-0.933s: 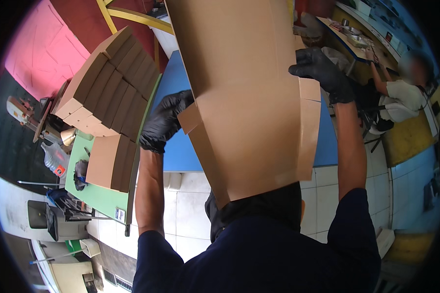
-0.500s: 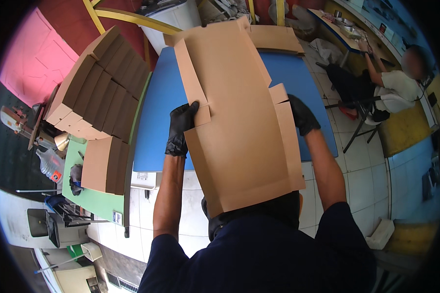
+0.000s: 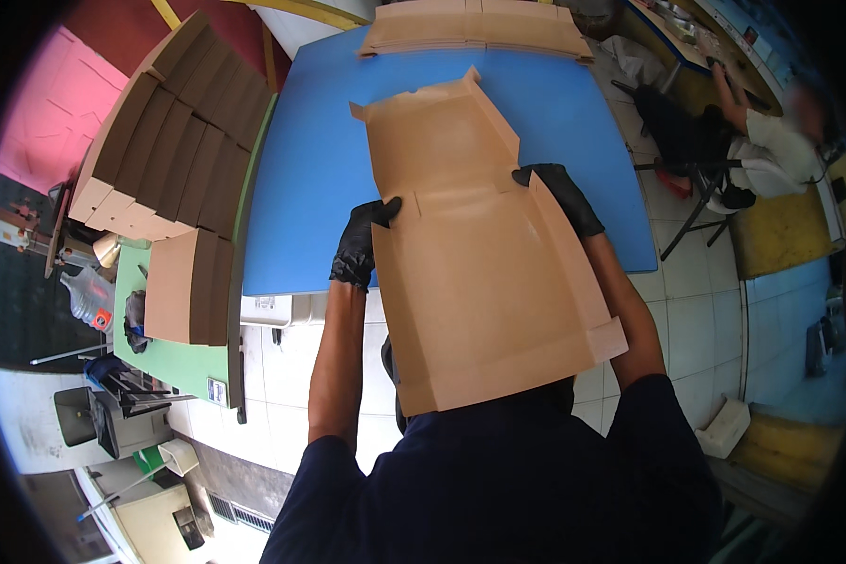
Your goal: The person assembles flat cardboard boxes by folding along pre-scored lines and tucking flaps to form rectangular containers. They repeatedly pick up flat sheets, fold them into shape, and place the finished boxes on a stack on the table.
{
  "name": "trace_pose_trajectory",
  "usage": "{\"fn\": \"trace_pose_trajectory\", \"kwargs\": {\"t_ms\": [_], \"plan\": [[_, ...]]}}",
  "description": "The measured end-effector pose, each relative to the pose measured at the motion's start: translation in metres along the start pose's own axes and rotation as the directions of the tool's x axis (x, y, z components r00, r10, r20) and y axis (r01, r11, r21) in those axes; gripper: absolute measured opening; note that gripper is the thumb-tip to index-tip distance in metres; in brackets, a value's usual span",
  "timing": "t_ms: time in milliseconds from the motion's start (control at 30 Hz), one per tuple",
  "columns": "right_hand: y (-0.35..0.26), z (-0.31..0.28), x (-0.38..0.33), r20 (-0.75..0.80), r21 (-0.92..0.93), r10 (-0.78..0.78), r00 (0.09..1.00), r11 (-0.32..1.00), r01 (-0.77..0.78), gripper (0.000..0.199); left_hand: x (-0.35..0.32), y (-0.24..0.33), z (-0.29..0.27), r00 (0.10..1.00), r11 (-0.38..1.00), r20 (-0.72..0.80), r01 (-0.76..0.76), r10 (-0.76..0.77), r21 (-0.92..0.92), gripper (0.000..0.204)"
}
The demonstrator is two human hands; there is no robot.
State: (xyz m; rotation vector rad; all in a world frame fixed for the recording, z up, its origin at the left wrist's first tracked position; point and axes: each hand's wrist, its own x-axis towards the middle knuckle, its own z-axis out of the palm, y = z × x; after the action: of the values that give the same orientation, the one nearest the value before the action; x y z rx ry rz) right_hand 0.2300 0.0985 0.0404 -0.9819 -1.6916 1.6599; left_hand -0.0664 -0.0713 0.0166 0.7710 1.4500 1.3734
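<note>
Flat die-cut cardboard box blank [image 3: 479, 273], tan, unfolded with side flaps raised slightly, held over the near edge of a blue table [image 3: 310, 179], its far end resting on the tabletop and its near end reaching toward the person's chest. Left hand [image 3: 359, 246], black-gloved, fingers curled closed on the blank's left edge at a notch; right hand [image 3: 559, 195], black-gloved, fingers wrapped over the right edge flap, gripping it. Surroundings: stack of flat blanks [image 3: 475, 28] at the table's far end, rows of folded cardboard boxes [image 3: 164, 150] on a green table [image 3: 174, 362] to the left, a seated person [image 3: 771, 150] at the far right.
</note>
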Motion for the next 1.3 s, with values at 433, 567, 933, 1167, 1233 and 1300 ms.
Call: {"fn": "trace_pose_trajectory", "kwargs": {"t_ms": [433, 567, 933, 1167, 1233, 1300], "plan": [[0.012, 0.021, -0.068, -0.037, 0.093, -0.109, 0.993, 0.989, 0.112, 0.038, -0.069, -0.016, 0.027, 0.919, 0.993, -0.376, 0.12, -0.116, -0.014, 0.039], [0.004, 0.04, -0.093, -0.135, 0.242, 0.162, 0.978, 0.962, -0.126, 0.034, -0.074, -0.007, 0.026, 0.94, 0.99, -0.332, 0.116, -0.085, 0.076, 0.039], [0.011, 0.035, -0.095, -0.186, -0.103, -0.052, 0.981, 0.994, 0.034, 0.03, -0.12, -0.018, 0.027, 0.961, 0.977, -0.21, 0.146, -0.178, -0.158, 0.033], [0.004, 0.047, -0.13, 0.029, 0.269, 0.287, 0.957, 0.92, -0.284, 0.036, -0.12, -0.026, 0.016, 0.918, 0.978, -0.346, 0.155, -0.196, -0.142, 0.028], [0.002, 0.044, -0.131, -0.013, 0.262, 0.345, 0.939, 0.907, -0.33, 0.035, -0.126, -0.024, 0.016, 0.963, 0.964, -0.216, 0.202, -0.163, 0.171, 0.032], [0.001, 0.041, -0.128, -0.097, 0.27, 0.403, 0.91, 0.891, -0.365, 0.034, -0.135, -0.02, 0.011, 0.968, 0.852, -0.065, 0.246, -0.244, 0.461, 0.036]]}}
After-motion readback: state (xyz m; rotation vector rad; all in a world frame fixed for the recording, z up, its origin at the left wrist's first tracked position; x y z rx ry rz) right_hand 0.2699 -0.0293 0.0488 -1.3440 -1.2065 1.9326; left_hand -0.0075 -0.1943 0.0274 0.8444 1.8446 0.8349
